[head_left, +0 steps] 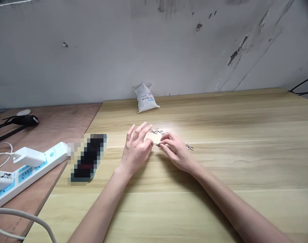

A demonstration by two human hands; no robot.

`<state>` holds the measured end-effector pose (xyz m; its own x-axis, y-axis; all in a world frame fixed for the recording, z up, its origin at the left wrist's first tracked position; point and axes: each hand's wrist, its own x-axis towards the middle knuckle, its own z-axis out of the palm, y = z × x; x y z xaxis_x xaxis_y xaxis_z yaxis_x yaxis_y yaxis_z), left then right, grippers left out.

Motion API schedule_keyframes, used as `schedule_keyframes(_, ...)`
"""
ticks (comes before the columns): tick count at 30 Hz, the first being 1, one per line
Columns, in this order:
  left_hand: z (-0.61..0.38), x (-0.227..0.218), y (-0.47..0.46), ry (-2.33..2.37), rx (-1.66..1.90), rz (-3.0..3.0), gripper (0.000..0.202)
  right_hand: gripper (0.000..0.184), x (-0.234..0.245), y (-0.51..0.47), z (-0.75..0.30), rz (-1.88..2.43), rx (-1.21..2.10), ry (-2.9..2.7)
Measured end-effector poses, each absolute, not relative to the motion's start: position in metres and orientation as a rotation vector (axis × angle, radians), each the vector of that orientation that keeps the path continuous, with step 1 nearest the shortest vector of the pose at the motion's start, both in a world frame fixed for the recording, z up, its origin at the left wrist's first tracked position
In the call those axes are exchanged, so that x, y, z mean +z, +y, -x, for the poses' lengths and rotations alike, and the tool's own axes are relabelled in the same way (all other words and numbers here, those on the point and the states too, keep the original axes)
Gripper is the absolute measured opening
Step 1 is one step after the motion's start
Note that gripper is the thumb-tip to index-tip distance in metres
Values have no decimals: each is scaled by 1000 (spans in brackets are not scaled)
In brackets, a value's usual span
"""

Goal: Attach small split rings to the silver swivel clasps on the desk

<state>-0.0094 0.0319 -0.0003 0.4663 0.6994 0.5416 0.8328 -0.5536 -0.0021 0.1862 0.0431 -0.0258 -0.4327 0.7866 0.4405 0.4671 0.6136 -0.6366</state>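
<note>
A small metal key ring piece with a chain or clasp [156, 144] spans the gap between my two hands, just above the wooden table. My left hand [136, 148] pinches its left end between thumb and forefinger, while the other fingers are raised and spread. At its right end, the fingertips of my right hand [177, 152] are closed on it. Behind the hands lie more metal key rings with clasps [156, 131], partly covered by my fingers. Another key ring [190, 147] rests just right of my right hand. The held piece's finer detail is too small to make out.
A white printed plastic packet [146, 99] stands by the wall. On the left lies a blurred-out phone [89, 157]. A white power strip [29, 173] with chargers and cables, plus a black strapped object [24, 120], occupies the adjoining brown table.
</note>
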Motion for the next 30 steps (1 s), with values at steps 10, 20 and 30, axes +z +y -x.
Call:
schedule_keyframes(10,42,-17,49,-1598,-696,2486,18,22,-15,75,-233,1338,121,-2048)
schedule_keyframes(20,39,-18,50,-1635,-666,2489,21,29,-8,36,-231,1470,-155,-2408)
schedule_keyframes(30,31,-24,54,-1744,-781,2591,13,14,-3,49,-213,1475,61,-2436)
